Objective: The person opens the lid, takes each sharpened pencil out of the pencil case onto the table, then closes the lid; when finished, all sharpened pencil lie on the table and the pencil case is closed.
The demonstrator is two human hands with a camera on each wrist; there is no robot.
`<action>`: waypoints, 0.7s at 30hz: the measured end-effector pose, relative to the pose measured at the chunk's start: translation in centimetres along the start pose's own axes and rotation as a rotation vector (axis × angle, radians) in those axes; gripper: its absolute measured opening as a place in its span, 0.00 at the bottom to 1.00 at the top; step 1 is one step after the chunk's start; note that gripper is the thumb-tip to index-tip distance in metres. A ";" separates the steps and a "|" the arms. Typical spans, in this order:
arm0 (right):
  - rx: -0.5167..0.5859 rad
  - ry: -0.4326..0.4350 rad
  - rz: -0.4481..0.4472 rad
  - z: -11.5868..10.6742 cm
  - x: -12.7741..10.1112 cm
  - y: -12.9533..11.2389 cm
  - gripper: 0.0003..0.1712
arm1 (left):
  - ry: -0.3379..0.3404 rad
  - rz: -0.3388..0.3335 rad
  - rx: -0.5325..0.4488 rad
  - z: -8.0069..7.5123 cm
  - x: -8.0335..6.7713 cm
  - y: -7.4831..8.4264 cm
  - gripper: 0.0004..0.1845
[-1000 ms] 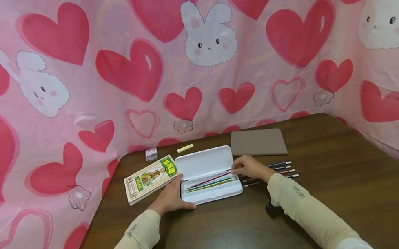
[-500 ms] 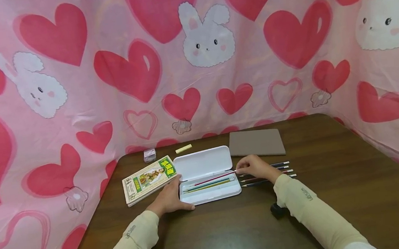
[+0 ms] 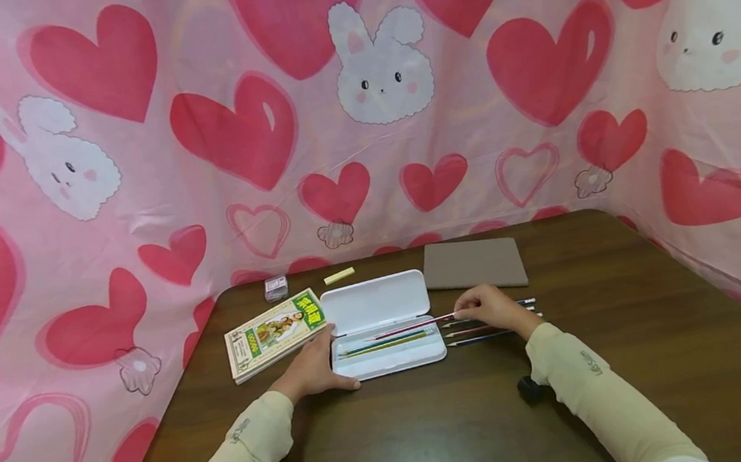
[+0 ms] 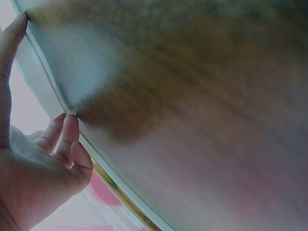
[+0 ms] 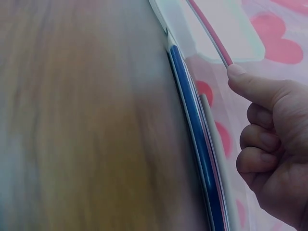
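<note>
- Resting on the brown worktop, the left hand lies with relaxed fingers against the near left corner of the open white pencil case.
- Right hand pinches the end of a red pencil, which slants over the case's right edge.
- Loose pencils lie beside the case.
- Farther back: a book, a grey pad.
</note>
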State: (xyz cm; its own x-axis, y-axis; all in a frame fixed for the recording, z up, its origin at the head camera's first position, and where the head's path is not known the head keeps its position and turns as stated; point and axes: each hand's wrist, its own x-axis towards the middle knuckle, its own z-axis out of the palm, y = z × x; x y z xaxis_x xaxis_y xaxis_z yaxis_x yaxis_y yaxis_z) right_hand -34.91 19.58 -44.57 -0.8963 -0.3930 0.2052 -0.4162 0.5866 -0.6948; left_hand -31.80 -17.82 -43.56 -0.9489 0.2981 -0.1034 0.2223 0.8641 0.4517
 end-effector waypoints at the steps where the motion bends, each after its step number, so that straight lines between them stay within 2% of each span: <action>1: -0.001 0.002 0.003 -0.2 -0.2 0.0 0.05 | 0.001 0.002 0.001 0.0 0.0 0.0 0.66; 13: -0.034 0.026 0.015 -2.3 -2.0 1.4 0.07 | 0.013 0.016 0.018 -0.1 0.0 -0.1 0.66; 21: -0.043 0.043 0.054 -3.4 -3.2 2.5 0.08 | 0.011 0.014 0.017 0.1 0.0 0.0 0.66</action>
State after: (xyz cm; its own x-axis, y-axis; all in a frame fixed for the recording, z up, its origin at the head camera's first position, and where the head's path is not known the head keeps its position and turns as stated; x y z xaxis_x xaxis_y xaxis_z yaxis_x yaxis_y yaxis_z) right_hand -33.56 24.72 -44.58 -0.9232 -0.3294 0.1981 -0.3721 0.6367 -0.6754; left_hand -31.81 -17.81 -43.62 -0.9479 0.3063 -0.0874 0.2396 0.8665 0.4380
